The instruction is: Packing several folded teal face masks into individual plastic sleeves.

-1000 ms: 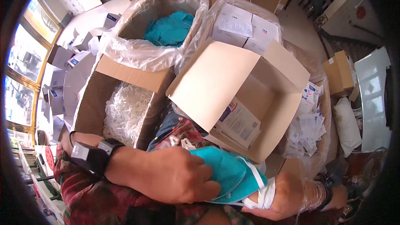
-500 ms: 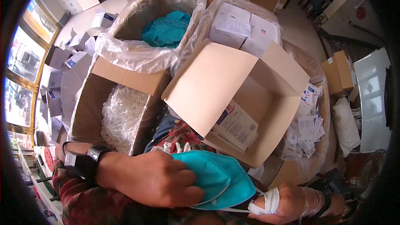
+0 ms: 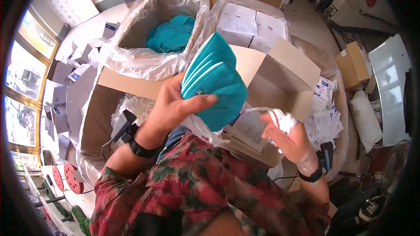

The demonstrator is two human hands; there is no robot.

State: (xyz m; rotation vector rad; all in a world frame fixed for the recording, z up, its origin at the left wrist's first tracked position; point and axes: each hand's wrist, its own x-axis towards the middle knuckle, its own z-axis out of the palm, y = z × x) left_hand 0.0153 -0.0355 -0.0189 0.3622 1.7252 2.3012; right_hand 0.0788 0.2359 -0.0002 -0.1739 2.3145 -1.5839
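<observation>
Left hand (image 3: pixel 175 105): it holds a fanned stack of teal face masks (image 3: pixel 216 78), the thumb pressed across the front and the fingers closed behind. The stack is raised in front of the chest, above the open cardboard box (image 3: pixel 280 83).

Right hand (image 3: pixel 286 133): it is closed on a bunch of white elastic straps (image 3: pixel 280 118) that run from the stack to this hand. A thin clear plastic piece (image 3: pixel 201 129) hangs under the stack, between the two hands.

Around: a bag-lined box with more teal masks (image 3: pixel 173 35) stands behind on the left; flat white cartons (image 3: pixel 251 26) lie in a second lined box; small white packets (image 3: pixel 323 118) are piled to the right.

Risk, stack slipping: the masks are fanned out, not squared, and only one thumb pins them. If the thumb loosens, the outer masks may slide out and fall into the box or onto the lap.

Risk, tangled straps: several straps are gathered in one fist. A pull on them may drag more than one mask from the stack, or stretch a strap at its joint.

Risk, plastic piece: it hangs loose and may catch in the straps.

Risk, view: the stack covers part of the box, so the person perhaps cannot see where a dropped mask lands.
</observation>
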